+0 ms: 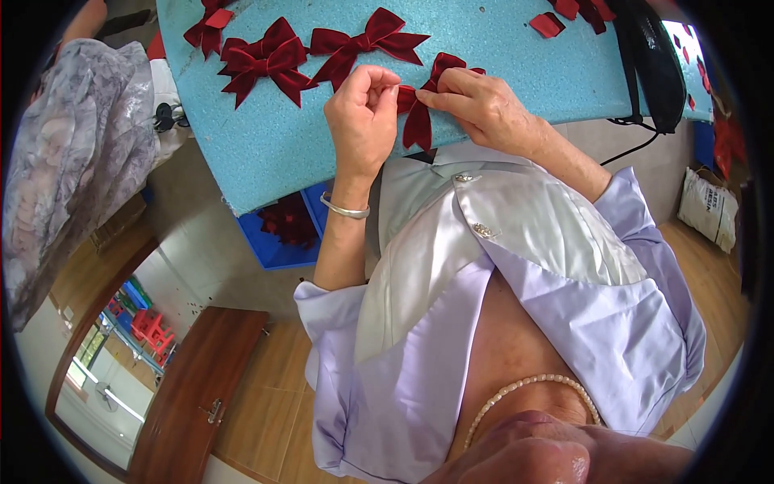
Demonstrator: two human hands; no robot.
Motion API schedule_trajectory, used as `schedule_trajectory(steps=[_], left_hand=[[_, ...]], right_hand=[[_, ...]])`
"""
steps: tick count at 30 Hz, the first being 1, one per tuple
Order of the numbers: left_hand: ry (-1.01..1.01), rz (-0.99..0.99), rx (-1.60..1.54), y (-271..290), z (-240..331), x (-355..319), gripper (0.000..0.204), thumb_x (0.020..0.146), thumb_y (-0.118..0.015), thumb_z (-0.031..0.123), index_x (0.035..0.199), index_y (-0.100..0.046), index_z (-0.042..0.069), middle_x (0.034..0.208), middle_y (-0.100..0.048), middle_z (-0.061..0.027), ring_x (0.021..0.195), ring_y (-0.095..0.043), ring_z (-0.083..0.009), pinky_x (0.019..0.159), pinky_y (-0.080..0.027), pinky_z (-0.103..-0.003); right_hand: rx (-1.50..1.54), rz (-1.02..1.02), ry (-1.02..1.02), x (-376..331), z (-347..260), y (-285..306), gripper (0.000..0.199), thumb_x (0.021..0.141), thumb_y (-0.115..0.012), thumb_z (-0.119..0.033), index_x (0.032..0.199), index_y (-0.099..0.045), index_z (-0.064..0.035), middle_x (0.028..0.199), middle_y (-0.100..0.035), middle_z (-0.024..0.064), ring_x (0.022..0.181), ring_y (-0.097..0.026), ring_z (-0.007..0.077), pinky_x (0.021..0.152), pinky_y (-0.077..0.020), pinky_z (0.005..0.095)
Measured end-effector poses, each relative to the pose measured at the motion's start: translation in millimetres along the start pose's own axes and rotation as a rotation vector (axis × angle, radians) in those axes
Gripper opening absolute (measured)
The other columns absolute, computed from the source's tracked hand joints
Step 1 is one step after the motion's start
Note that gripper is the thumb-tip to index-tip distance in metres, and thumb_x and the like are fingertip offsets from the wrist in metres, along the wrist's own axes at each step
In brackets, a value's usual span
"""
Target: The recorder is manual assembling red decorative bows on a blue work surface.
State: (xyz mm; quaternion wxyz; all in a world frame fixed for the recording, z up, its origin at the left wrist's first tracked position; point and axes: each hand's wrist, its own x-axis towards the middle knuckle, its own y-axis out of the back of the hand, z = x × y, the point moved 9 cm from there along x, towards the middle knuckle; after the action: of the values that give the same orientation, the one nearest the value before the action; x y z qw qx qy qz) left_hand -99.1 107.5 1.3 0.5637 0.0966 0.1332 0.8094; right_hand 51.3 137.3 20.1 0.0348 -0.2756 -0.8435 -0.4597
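A dark red velvet bow [417, 129] lies at the table's near edge, partly covered by my fingers. My right hand [484, 105] is closed on this bow near its knot, thumb and forefinger pinched together. Just left of it, my left hand [363, 121] is curled, its thumb and fingertips pressed together beside the bow's left loop. Whatever those fingertips hold, if anything, is too small to make out. A finished-looking red velvet bow [368, 42] rests beyond my left hand, and overlapping bows [270, 63] lie to its left.
The speckled blue table [266, 153] carries red pieces [548, 26] at its far right. A black bag [651, 64] hangs by the right edge. Below the left corner sits a blue bin [278, 256] holding dark red material. Another person's patterned grey clothing [81, 137] is at left.
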Motion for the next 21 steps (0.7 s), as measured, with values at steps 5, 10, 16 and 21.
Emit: schedule_trajectory(steps=[5,10,16,21], left_hand=[[-0.39,0.23,0.508,6.5,38.4,-18.2,0.014,0.083,-0.068,-0.003,0.096,-0.064,-0.001,0.1,-0.066,-0.0138,0.084,-0.064,-0.0264,0.071,-0.053,-0.039],[-0.697,0.139,0.682,-36.8,65.5,-65.1,0.032,0.086,-0.065,0.005,0.115,-0.063,-0.009,0.118,-0.064,-0.0201,0.11,-0.062,-0.0378,0.092,-0.052,-0.046],[-0.59,-0.029,0.696,-62.9,42.6,-74.5,0.041,0.088,-0.061,0.012,0.122,-0.061,-0.01,0.132,-0.059,-0.0241,0.132,-0.05,-0.0396,0.106,-0.045,-0.047],[-0.633,-0.041,0.736,-67.7,37.8,-76.1,0.043,0.087,-0.061,0.012,0.123,-0.06,-0.013,0.134,-0.057,-0.0253,0.133,-0.049,-0.0398,0.108,-0.043,-0.048]], right_hand=[[0.065,-0.02,-0.044,1.8,1.3,0.6,0.047,0.076,-0.061,0.007,0.121,-0.066,-0.0046,0.089,-0.056,0.0127,0.076,-0.06,0.0301,0.067,-0.0503,0.0393],[0.473,0.079,-0.206,2.8,24.4,23.3,0.037,0.087,-0.059,0.005,0.123,-0.064,-0.0011,0.101,-0.063,0.014,0.084,-0.064,0.0299,0.076,-0.054,0.037],[-0.067,0.021,0.047,4.7,-1.8,25.5,0.034,0.091,-0.061,-0.005,0.125,-0.064,-0.0037,0.125,-0.062,0.0127,0.113,-0.058,0.0313,0.094,-0.0474,0.0399],[-0.328,-0.004,0.04,7.9,12.7,25.1,0.037,0.088,-0.066,-0.011,0.124,-0.064,-0.0052,0.134,-0.061,0.0085,0.119,-0.057,0.0295,0.097,-0.0427,0.0391]])
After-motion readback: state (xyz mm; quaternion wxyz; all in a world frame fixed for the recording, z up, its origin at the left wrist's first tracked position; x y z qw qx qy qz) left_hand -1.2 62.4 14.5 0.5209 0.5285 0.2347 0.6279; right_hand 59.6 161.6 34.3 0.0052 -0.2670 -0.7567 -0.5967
